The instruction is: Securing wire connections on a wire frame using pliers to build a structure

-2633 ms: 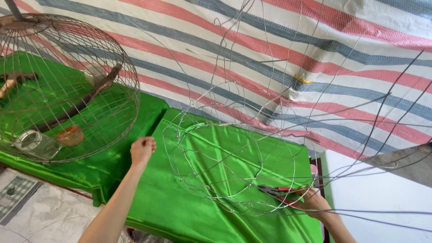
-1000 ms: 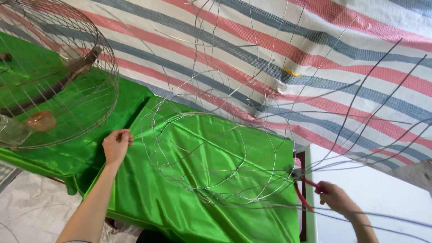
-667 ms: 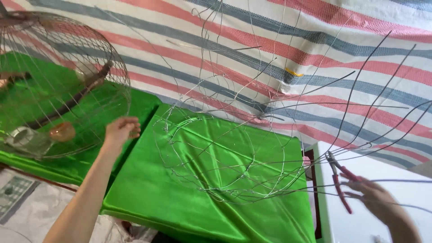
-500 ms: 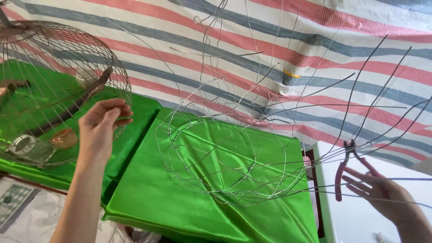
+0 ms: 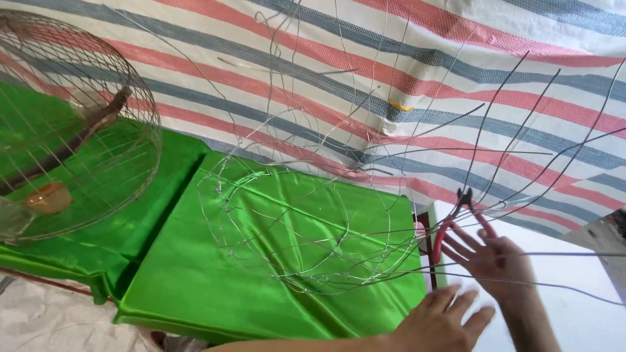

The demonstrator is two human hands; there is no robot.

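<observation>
A half-built cage of thin wire (image 5: 306, 228) lies on a table covered in bright green cloth (image 5: 189, 293), with long loose wire ends (image 5: 521, 130) fanning up and to the right. My right hand (image 5: 495, 264) holds red-handled pliers (image 5: 456, 218) jaws up among those wire ends, its fingers stretched out. My left arm reaches across the bottom of the view. My left hand (image 5: 443, 321) is spread open just below the right hand, by the wires that run off the table's right edge, and holds nothing that I can see.
A finished round wire cage (image 5: 72, 130) with a perch and an orange cup (image 5: 47, 197) inside stands on a second green-covered table at the left. A red, blue and white striped tarp (image 5: 404, 72) hangs behind. A pale floor (image 5: 39, 319) shows at the lower left.
My left hand has left the cage's left rim and swung across to the lower right beside my right hand. My right hand has lifted the pliers up into the loose wire ends.
</observation>
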